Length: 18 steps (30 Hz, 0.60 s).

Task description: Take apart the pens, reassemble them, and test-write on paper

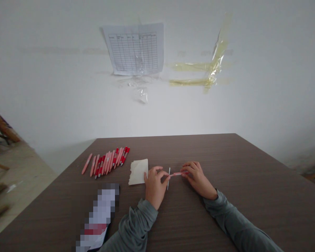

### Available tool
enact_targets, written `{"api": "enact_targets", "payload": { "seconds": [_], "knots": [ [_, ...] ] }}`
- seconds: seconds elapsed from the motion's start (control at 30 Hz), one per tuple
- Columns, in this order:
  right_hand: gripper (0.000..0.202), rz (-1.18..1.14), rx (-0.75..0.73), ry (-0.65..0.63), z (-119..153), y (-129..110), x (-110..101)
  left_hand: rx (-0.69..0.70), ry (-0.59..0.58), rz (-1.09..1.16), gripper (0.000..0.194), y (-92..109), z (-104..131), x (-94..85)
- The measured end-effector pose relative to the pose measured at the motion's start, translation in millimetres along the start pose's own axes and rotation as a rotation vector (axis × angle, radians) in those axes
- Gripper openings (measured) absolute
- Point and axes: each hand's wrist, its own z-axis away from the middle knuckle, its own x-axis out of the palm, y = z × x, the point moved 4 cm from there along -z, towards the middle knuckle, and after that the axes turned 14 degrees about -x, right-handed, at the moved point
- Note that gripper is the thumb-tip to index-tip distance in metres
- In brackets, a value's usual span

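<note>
As your left hand (156, 183) and right hand (198, 177) pinch its opposite ends, the pink pen (179, 173) runs sideways, rightward from the white stick (168, 184) nearer your left hand.

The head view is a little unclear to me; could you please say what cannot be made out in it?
In the head view:
Printed sheet: writing too small to read.
Mosaicked item: blurred out, cut off by bottom edge.
Pink stick: ends covered by left hand and right hand.
</note>
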Motion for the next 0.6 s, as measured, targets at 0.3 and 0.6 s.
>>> {"api": "enact_targets", "payload": {
  "seconds": [0.3,0.6],
  "knots": [
    [0.017,-0.026,-0.016,-0.005,-2.3,-5.8,-2.3,-0.006,-0.033,0.003,0.008,2.5,0.1,2.0],
    [0.016,-0.075,-0.018,-0.008,-2.6,-7.0,-2.3,0.020,-0.026,0.007,0.007,0.7,-0.5,6.3]
  ]
}}
